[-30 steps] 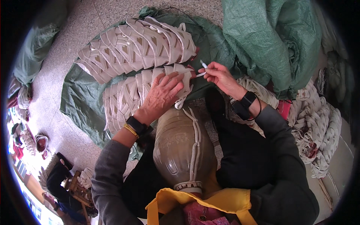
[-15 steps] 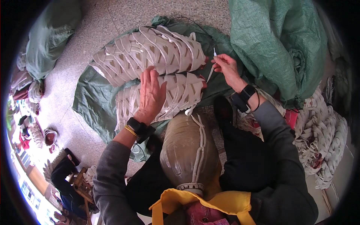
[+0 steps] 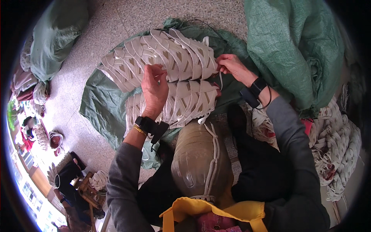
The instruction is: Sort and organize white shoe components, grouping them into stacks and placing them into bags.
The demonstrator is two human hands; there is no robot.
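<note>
Two rows of cream woven strap pieces lie side by side on a green woven sack spread on the speckled floor (image 3: 96,23). The upper row (image 3: 162,54) runs from left of centre to the right; the lower row (image 3: 185,102) sits just below it, touching it along the seam between them.

The left hand (image 3: 154,88) rests across that seam, fingers curled down onto the straps; its fingertips are tucked under, so whether the grip pinches a strap or only presses on it cannot be told. The right hand (image 3: 232,66) is at the right end of the upper row, fingers closed in a pinch on the end of a strap there; what else it may hold is hidden inside the fist.

The spread sack (image 3: 100,112) shows only around the edges of the rows. A rounded brown form (image 3: 197,162) with a cream strap running down it stands below the lower row and hides that row's near edge. A bulging green sack (image 3: 293,50) rises at upper right, partly cut off by the dark rim. A heap of more cream straps (image 3: 344,150) at far right is blurred and bent by the lens. Yellow cloth (image 3: 216,210) at the bottom edge is cut off.
</note>
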